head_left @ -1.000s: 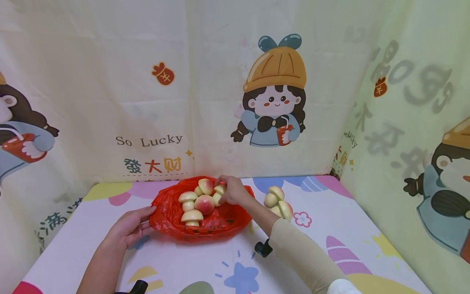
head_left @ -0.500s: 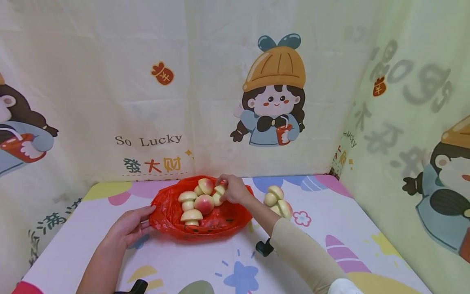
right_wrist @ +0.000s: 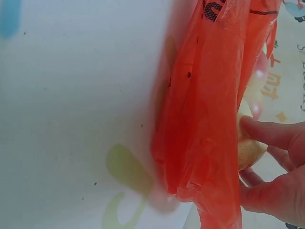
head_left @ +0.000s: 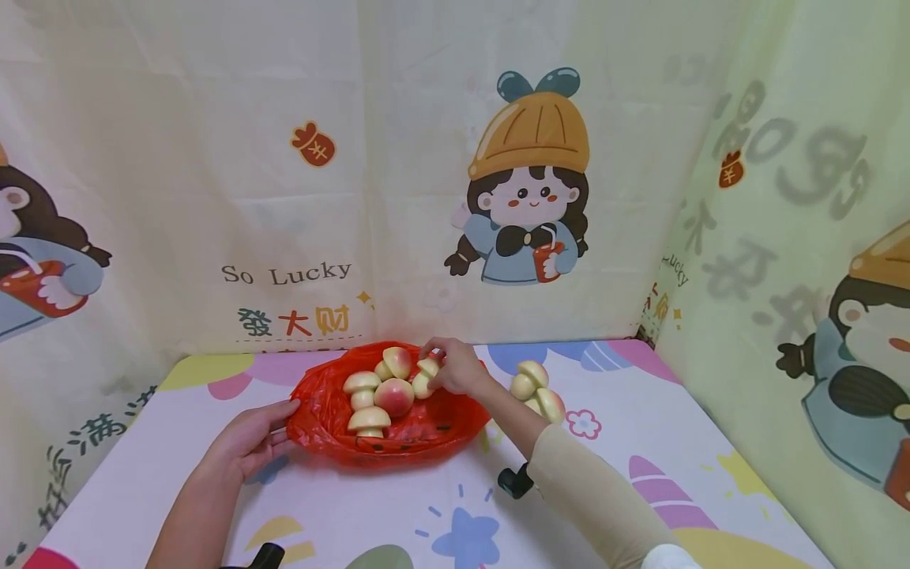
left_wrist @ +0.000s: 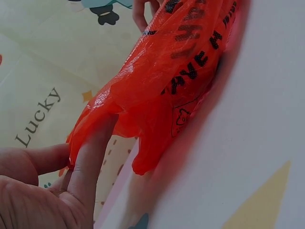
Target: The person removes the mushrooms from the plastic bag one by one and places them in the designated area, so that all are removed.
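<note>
A red plastic bag [head_left: 334, 450] with black print lies with its mouth spread wide on the table. Inside it are several cream mushrooms [head_left: 370, 420], some with pink-tinged caps like the round one [head_left: 394, 397] in the middle. My left hand [head_left: 252, 438] holds the bag's left edge; in the left wrist view the thin plastic [left_wrist: 128, 105] runs between thumb and fingers. My right hand [head_left: 458, 369] reaches over the bag's right rim and grips a mushroom [head_left: 425, 379] at the back right. In the right wrist view the bag's side partly hides that mushroom [right_wrist: 250, 150].
Two more mushrooms [head_left: 543, 403] lie together on the table right of the bag, close to my right forearm. A patterned cloth [head_left: 583, 506] covers the table. Printed curtains [head_left: 405, 197] stand behind it and along both sides.
</note>
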Motion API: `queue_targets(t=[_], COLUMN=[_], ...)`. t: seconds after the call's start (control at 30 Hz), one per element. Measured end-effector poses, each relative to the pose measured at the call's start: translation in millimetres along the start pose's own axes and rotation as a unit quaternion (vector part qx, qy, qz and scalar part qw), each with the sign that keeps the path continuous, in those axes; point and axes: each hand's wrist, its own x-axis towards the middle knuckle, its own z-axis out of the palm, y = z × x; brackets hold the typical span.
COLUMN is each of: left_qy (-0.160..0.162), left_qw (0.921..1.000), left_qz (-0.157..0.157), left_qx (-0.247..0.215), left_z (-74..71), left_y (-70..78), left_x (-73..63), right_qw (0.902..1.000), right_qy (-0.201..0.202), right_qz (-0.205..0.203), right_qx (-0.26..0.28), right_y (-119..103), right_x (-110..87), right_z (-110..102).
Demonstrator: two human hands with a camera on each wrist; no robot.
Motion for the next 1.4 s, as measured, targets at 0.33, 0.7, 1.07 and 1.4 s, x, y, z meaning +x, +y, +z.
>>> queue_targets(t=[0.33, 0.7, 1.07, 1.4], left_qy=[-0.003, -0.003, 0.0, 0.002], left_qw=[1.0, 1.0, 1.0, 1.0], left_qz=[0.0, 0.001, 0.0, -0.003], left_qx=[-0.005, -0.005, 0.001, 0.001], left_z=[-2.0, -2.7, -0.2, 1.3], left_y=[-2.4, -2.8, -1.2, 0.3], left_x=[0.0, -0.9, -0.4, -1.3], right_qw=[0.9998, 0.9986, 0.9963, 0.9916], right_qy=[-0.005, -0.011, -0.006, 0.004], right_qz=[-0.001, 0.006, -0.019, -0.021], right_qx=[0.02, 0.051, 0.084, 0.128], right_y=[0, 0, 6, 9], right_x=[-3.2, -12.8, -23.1, -34.9], right_z=[-5, -12, -22, -39])
